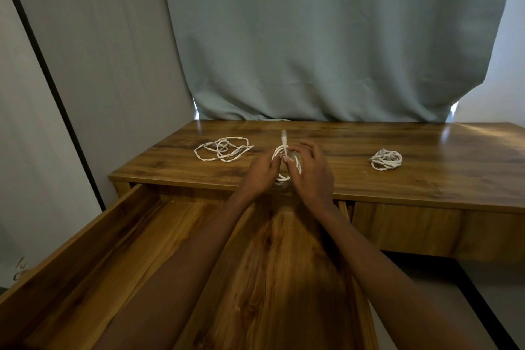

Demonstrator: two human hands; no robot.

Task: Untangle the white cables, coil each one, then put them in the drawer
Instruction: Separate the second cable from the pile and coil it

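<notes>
Both hands meet over the desk [355, 179] edge. The left hand [260, 172] and right hand [311, 175] each close their grip on a half-coiled cable [284, 155]. Loose cable [223, 148] left of them, coiled cable [386, 160] right, open drawer [85, 250] below.

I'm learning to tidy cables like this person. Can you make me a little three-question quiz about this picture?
1. True or false: the drawer is already pulled open.
2. How many white cables lie on the desk that no hand is touching?
3. Which one looks neatly coiled: A, the loose cable on the left, or B, the cable bundle on the right?

Key
1. True.
2. Two. The third cable is held between the left hand and the right hand.
3. B.
</notes>
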